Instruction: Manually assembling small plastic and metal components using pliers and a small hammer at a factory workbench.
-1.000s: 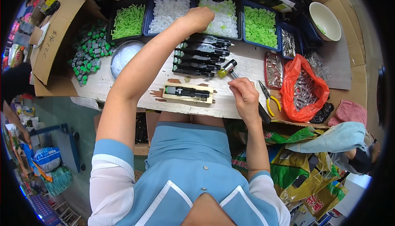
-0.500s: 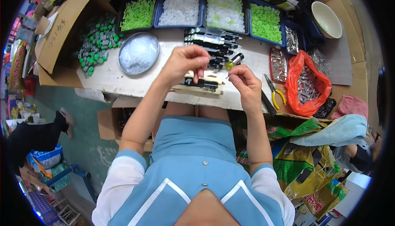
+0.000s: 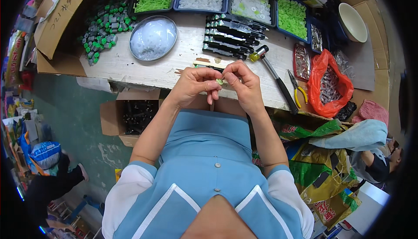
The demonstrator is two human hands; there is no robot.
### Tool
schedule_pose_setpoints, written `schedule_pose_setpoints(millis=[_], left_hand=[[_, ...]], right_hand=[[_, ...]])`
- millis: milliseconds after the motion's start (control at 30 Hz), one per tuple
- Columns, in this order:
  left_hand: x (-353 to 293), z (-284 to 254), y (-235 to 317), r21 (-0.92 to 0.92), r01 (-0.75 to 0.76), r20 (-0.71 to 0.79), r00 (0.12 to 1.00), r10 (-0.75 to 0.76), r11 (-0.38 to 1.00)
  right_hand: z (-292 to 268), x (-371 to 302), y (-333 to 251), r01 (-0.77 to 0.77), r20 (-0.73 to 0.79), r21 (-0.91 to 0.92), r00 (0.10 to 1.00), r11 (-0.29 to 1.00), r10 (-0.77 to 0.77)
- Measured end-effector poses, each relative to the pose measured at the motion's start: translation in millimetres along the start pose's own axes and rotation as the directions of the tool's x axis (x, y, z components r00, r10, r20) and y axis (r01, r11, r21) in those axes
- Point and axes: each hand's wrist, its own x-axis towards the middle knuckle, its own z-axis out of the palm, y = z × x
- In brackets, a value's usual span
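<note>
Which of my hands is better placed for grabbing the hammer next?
Probably your right hand: it's nearer the hammer, which lies to its right. Your left hand, holding a green piece, is farther.

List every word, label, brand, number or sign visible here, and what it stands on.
Brown cardboard box: dark handwriting, not copied out.
Gold-and-green plastic sack: red printed characters, not copied out.
Blue-and-white plastic bag: printing too small to read.
Held small pale-green piece: no lettering discernible.
</note>
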Motion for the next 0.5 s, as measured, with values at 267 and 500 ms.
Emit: schedule_pose_setpoints(millis=[267, 500], left_hand=[[2, 2, -11, -0.081, -0.063, -0.068, 0.996, 0.057, 0.995], [9, 2, -17, -0.159, -0.135, -0.186, 0.977, 0.105, 0.978]], right_hand=[[10, 2, 5, 0.135, -0.111, -0.179, 0.981, 0.975, -0.156], [8, -1, 6, 0.307, -0.09, -0.559, 0.901, 0.77, -0.424]])
